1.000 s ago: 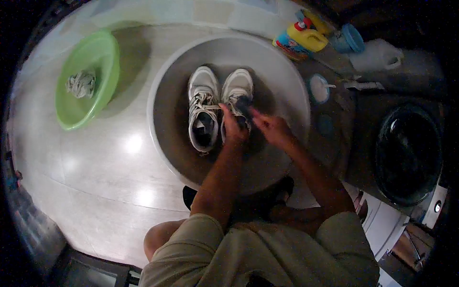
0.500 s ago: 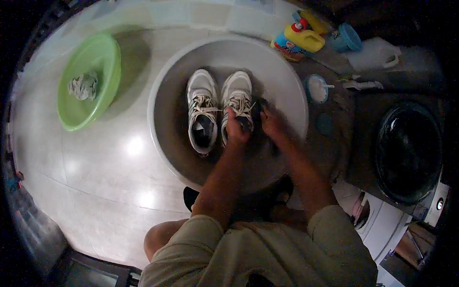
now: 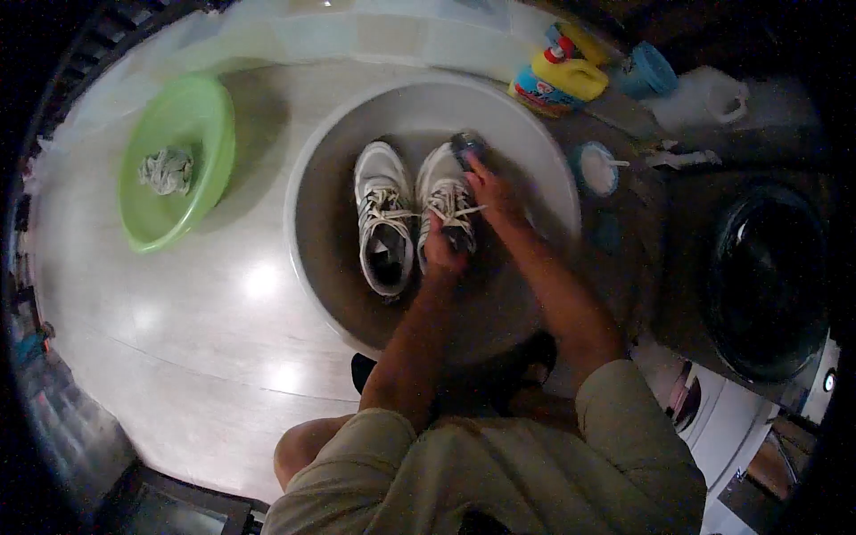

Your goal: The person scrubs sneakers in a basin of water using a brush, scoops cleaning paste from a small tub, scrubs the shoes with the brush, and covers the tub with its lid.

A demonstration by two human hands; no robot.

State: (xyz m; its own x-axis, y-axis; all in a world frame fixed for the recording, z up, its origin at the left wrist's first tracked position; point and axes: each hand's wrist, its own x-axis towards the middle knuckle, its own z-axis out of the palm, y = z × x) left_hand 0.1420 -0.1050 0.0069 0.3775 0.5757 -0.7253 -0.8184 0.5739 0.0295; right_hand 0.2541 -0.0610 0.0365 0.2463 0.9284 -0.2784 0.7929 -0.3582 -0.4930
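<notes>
Two pale sneakers with laces stand side by side, toes away from me, in a wide light basin. My left hand (image 3: pixel 444 248) grips the heel end of the right sneaker (image 3: pixel 437 174), its thumb by the laces. My right hand (image 3: pixel 496 193) holds a dark brush (image 3: pixel 467 145) against the toe of that same sneaker. The left sneaker (image 3: pixel 382 178) stands close beside it, untouched by either hand. The brush's lower part is hidden by my fingers.
The basin (image 3: pixel 314 303) rests on the floor. A green basin (image 3: pixel 217 125) with a crumpled cloth (image 3: pixel 166 170) is at the left. At the right are a yellow bottle (image 3: pixel 560 82), a small tub (image 3: pixel 597 169), a clear jug (image 3: pixel 704 96) and a dark round basin (image 3: pixel 769 281).
My right hand has moved the brush from beside the right sneaker up onto its toe. My left hand stays at the heel end. The whole view has shifted slightly.
</notes>
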